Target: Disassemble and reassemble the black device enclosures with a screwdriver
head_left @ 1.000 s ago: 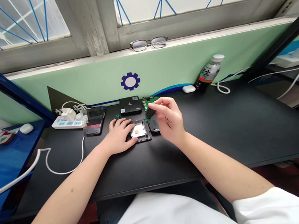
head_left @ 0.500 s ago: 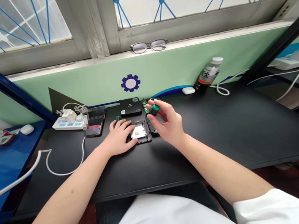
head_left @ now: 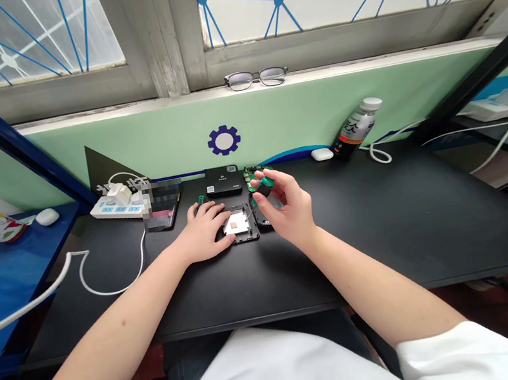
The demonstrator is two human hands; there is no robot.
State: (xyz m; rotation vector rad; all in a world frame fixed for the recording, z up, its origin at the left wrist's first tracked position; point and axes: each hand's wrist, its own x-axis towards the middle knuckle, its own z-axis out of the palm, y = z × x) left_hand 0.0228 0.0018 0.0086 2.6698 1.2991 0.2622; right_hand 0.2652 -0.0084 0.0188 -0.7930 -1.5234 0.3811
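My left hand [head_left: 204, 228] lies on the black table [head_left: 387, 219], its fingers pressing the left edge of a small opened black device [head_left: 239, 224] with a pale metal plate inside. My right hand [head_left: 289, 207] is closed around a green-and-black screwdriver [head_left: 262, 187], whose tip points down toward the device's right side. A second black part [head_left: 263, 218] lies just right of the device, partly hidden by my right hand. A green circuit board [head_left: 251, 176] rests behind it.
A black box [head_left: 222, 181], a dark phone [head_left: 163, 206] and a white power strip [head_left: 114, 207] with cable lie at the back left. A bottle [head_left: 355, 126] and white earbud case [head_left: 321, 154] lie back right. Glasses [head_left: 256, 77] sit on the sill.
My right hand shifted its grip on the screwdriver and lowered it slightly toward the device. My left hand stayed on the device.
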